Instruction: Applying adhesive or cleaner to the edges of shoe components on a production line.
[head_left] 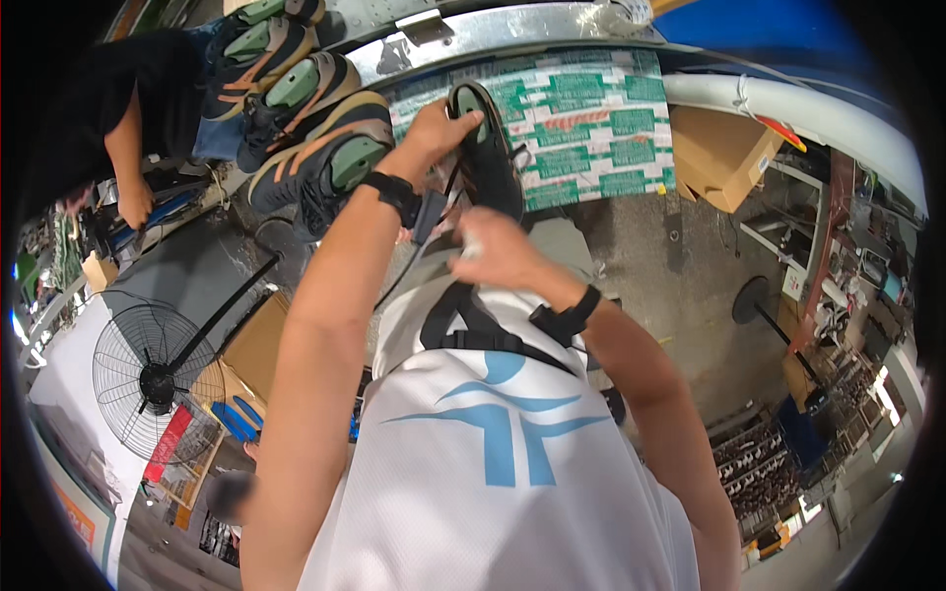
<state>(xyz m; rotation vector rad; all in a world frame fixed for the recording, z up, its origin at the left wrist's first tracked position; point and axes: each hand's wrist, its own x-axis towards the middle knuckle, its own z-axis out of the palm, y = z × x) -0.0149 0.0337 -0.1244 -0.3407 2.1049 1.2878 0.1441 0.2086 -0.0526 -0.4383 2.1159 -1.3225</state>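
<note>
A black shoe (pixel 493 172) with a green piece inside its opening stands at the front edge of a table covered in green-and-white printed sheet. My left hand (pixel 434 136) is closed on its collar, thumb over the rim by the opening. Just below the toe, my right hand (pixel 501 248) is smeared by motion, its fingers bent, and I cannot make out whether they hold anything. A dark lace or cord hangs between the two hands. To the left, several similar black, tan and orange shoes (pixel 325 163) with green pieces inside are lined up.
The printed sheet (pixel 591 128) covers the table ahead, below a metal rail (pixel 493 34). An open cardboard box (pixel 719 153) sits to the right under a white pipe (pixel 808 113). A person's arm (pixel 128 158) reaches in at left, above a caged fan (pixel 153 384).
</note>
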